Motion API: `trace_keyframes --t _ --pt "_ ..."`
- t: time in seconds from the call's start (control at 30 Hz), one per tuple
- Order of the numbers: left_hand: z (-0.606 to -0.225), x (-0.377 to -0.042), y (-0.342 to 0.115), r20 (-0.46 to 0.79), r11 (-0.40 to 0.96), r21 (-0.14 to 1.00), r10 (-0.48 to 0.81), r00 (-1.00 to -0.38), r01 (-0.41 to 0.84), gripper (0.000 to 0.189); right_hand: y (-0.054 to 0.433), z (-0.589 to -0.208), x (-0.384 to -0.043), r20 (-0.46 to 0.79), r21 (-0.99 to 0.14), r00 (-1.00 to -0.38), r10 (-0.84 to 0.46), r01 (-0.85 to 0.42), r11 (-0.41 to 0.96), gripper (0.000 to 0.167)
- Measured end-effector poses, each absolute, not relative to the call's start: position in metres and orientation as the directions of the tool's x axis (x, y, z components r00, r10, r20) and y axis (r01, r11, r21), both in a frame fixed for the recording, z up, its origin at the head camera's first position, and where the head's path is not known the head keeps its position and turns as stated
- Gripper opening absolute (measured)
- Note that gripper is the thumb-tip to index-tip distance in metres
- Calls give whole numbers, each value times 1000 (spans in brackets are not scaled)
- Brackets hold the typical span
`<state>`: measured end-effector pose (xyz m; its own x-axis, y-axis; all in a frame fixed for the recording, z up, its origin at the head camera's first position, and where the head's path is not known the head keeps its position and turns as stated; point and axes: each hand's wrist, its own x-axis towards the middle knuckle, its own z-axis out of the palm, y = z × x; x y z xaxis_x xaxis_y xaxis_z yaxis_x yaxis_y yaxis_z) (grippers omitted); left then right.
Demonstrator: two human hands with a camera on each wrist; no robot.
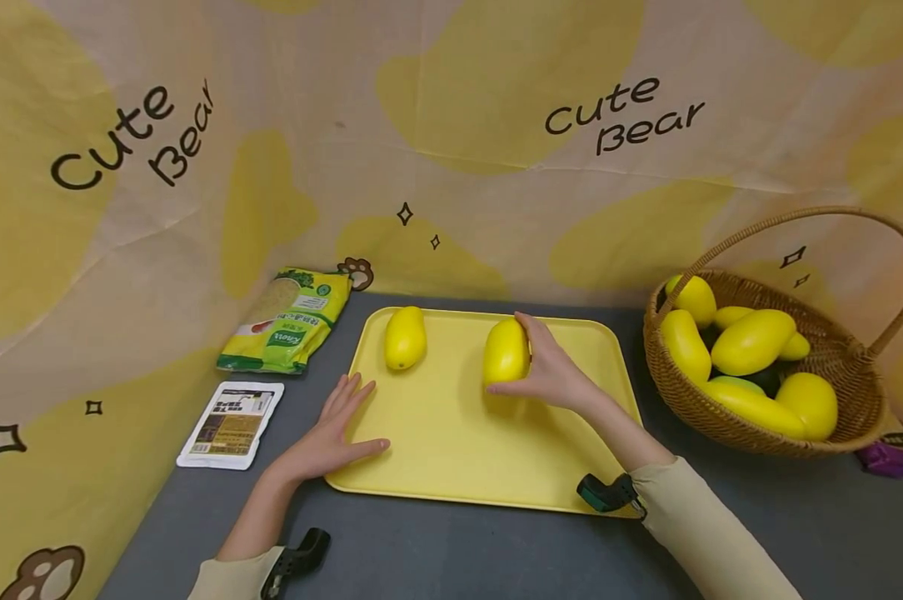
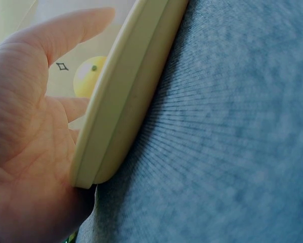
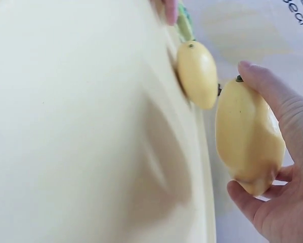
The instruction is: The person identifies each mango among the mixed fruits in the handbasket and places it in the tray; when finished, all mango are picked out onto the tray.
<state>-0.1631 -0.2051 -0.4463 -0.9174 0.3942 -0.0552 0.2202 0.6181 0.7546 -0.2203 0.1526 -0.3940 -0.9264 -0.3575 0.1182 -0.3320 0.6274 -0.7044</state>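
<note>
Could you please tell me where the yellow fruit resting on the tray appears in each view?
Head: resting fruit just left of centre, near the far left corner of the tray.
Left wrist: upper left, partly hidden behind the tray.
Right wrist: upper half, right of centre, left of the held fruit.
Shared landmark: the tray.

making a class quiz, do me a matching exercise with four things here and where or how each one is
Things
1. brown wicker basket with handle
2. flat white rectangular packet
3. shallow yellow rectangular tray
4. right grip

Places and states
A. holding a yellow oval fruit
B. left of the tray, near the yellow-green plastic bag
C. right of the tray, with yellow fruits inside
D. between packet and basket

Pairs: 1-C, 2-B, 3-D, 4-A
</note>
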Motion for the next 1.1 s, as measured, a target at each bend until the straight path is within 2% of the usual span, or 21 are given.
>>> trace_keyframes --t 0.17,0.67,1.1 --pt "-446 -163 -205 -59 624 751 392 -918 218 94 136 -403 -234 106 -699 -916 -388 -346 625 122" --pt "-444 -162 -204 -53 627 746 393 -918 225 94 109 -413 -268 70 -658 -882 -466 -392 644 116" --pt "-446 -163 -205 -63 623 752 391 -918 214 94 106 -414 -277 6 -638 -879 -477 -371 675 115"
